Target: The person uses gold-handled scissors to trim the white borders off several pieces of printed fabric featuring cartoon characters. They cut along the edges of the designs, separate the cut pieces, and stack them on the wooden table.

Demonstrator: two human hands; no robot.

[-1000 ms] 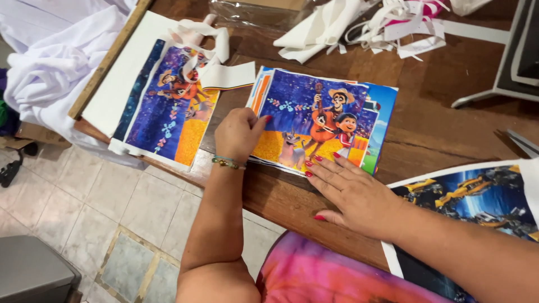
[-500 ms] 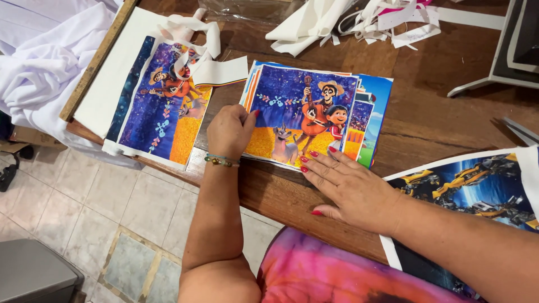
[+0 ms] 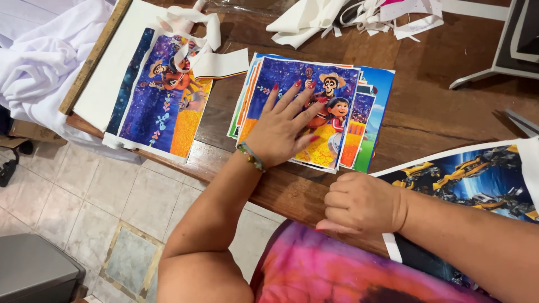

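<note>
The left hand (image 3: 283, 132) lies flat, fingers spread, grip wide, on the print stack (image 3: 314, 115) mid-counter (image 3: 426, 120). The right hand (image 3: 362, 203) rests at the counter's near edge, fist curled, holding nothing visible. Even palm pressure should keep the stack's edges squared.

2 hands: left hand (image 3: 281, 132), right hand (image 3: 359, 203). 1 stack of cartoon prints (image 3: 331, 120), approx 4+ sheets, exact no. unclear. 1 separate cartoon print (image 3: 165, 106). 1 robot print (image 3: 477, 179). 1 bracelet (image 3: 251, 156). 1 white cloth (image 3: 33, 67). Paper scraps (image 3: 348, 17): several, uncountable.
</note>
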